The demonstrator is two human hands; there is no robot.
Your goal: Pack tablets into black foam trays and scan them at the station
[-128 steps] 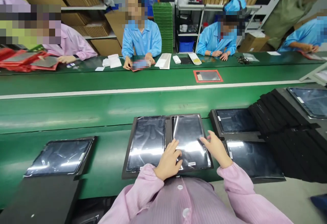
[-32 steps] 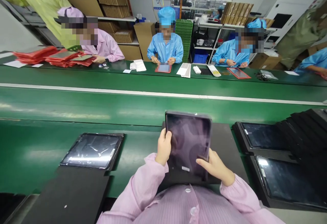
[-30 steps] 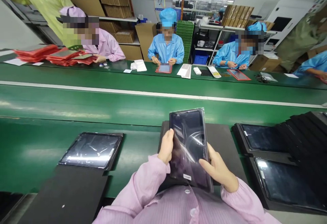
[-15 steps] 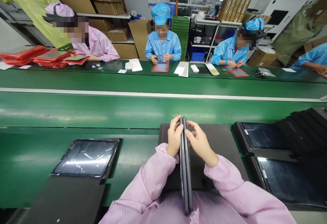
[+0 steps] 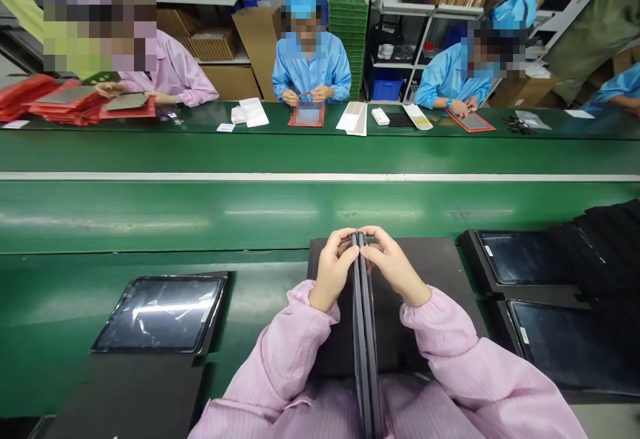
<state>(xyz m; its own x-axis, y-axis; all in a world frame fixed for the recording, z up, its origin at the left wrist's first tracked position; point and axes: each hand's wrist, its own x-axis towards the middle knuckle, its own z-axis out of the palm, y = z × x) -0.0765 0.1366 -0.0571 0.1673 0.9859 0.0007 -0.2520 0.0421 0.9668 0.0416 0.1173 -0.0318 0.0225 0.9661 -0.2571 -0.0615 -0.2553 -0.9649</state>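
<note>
Two tablets up on edge, side by side, in front of the person's torso, over a black board on the green tabletop. Can't tell if their faces touch. Left hand grip: thumb and fingers pinching the pair's far end from the left. Right hand grip: same, from the right. Off left, another tablet lies flat, glare on screen. Off right, flat tablet plus a nearer one, both on black.
</note>
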